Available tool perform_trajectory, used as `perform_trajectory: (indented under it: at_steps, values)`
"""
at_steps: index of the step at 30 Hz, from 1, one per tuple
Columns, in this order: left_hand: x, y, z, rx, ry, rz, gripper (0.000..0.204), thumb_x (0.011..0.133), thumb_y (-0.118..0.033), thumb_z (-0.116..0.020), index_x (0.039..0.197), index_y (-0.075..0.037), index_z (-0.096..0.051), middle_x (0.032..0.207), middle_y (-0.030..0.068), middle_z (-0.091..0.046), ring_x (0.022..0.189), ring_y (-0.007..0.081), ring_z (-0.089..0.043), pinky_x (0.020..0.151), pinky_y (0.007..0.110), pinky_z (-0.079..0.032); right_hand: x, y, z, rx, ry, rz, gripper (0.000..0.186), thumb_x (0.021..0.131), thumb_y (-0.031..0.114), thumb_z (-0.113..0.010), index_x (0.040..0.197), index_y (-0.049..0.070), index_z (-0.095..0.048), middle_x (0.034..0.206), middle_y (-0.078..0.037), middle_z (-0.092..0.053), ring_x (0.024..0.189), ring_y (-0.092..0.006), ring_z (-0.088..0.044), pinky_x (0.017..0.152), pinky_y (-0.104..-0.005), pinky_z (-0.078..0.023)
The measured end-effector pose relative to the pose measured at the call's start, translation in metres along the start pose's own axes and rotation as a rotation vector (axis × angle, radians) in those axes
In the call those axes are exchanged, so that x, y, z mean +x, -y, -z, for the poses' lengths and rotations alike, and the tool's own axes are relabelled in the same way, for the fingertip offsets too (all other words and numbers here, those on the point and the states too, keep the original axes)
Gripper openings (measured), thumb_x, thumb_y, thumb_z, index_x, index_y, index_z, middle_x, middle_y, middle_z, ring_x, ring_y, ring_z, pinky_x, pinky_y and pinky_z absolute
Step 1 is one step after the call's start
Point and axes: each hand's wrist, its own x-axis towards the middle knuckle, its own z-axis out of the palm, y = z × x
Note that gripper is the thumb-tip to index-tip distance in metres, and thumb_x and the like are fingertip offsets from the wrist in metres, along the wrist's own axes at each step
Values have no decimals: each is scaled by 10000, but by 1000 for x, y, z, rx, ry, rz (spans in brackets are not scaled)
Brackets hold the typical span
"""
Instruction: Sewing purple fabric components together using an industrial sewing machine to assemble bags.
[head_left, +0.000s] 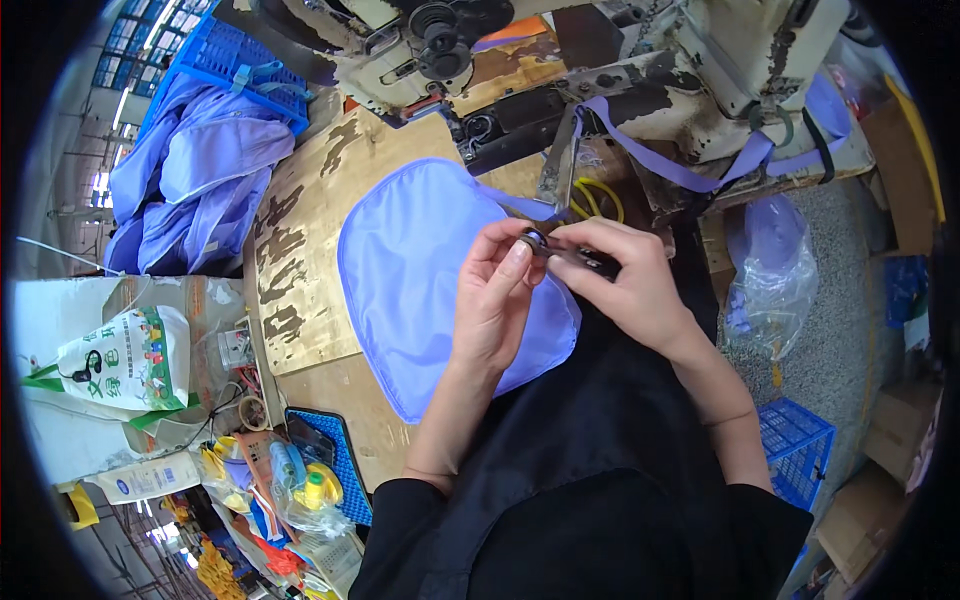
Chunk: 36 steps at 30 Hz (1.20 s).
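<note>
My left hand (492,300) pinches a small dark, round metal piece (532,242), which looks like a bobbin or its case, between thumb and fingers. My right hand (628,280) grips the same area from the right, with a dark item partly hidden under its fingers. Beneath both hands a rounded lilac fabric panel (420,270) with a stitched edge lies on the worn wooden table top (300,320). A lilac strap (650,160) runs along the sewing machine (440,45) above, and yellow-handled scissors (605,195) lie just beyond my fingers.
A blue crate (250,55) and piled lilac fabric (200,180) sit upper left. A white bag (125,360) lies on the left ledge, and a cluttered tray (330,450) lower left. At right are a bagged lilac bundle (770,290), another blue crate (800,450) and cardboard boxes (850,525).
</note>
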Motion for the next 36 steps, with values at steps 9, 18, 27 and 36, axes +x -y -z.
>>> perform_trajectory:
  at_steps: [9,18,27,36]
  values:
    - [-11,1,1,357,20,-49,245,954,-49,-611,1191,-2,-574,1035,101,-619,868,137,-584,761,243,-471,-3,-4,6,32,15,-102,83,799,35,-638,876,2,-637,763,-30,-633,644,-123,-501,609,-237,-402]
    - [-10,3,7,-99,72,52,259,961,-51,-599,1212,0,-556,1009,117,-614,817,149,-579,734,230,-472,-9,4,16,135,120,-170,15,816,35,-603,821,28,-615,707,29,-556,623,-65,-423,597,-204,-358]
    - [-13,7,0,-124,111,123,254,972,-62,-589,1216,-13,-539,1079,141,-596,831,159,-570,732,228,-473,-11,4,20,290,15,-183,11,802,29,-607,806,38,-612,691,50,-523,615,-47,-396,581,-193,-343]
    - [-10,8,17,-390,116,169,245,976,-63,-581,1213,-19,-538,1113,151,-587,852,163,-568,736,237,-484,-22,-7,21,182,232,-166,36,810,9,-596,838,9,-618,763,6,-597,659,-69,-471,641,-197,-391]
